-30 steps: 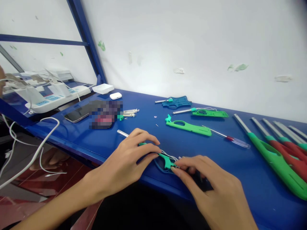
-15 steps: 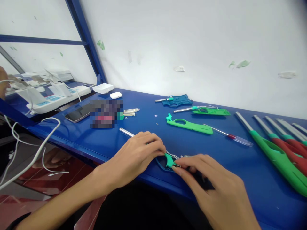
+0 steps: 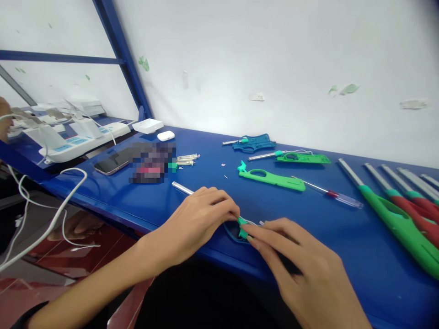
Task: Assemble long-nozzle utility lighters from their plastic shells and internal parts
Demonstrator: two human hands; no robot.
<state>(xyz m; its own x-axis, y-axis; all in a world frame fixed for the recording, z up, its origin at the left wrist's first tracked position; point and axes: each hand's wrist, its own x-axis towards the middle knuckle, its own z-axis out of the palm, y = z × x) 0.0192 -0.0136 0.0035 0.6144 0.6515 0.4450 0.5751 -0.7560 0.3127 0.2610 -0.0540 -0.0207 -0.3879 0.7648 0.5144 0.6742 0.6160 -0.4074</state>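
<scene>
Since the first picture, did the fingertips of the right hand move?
Yes. The right hand brought its fingertips left, judged against the green shell beside the screwdriver.

Lying at a blue table's (image 3: 291, 212) near edge: 1 blue lighter shell (image 3: 232, 236), largely hidden, with 1 turquoise trigger (image 3: 243, 233) pinched by fingertips, thin white wires (image 3: 250, 222) alongside, and 1 silver metal tube (image 3: 182, 188) pointing left and away.

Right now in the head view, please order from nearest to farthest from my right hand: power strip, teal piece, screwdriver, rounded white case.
1. Teal piece: touching your right hand.
2. Screwdriver: ahead, slightly right.
3. Rounded white case: back, left.
4. Power strip: far left.
</scene>
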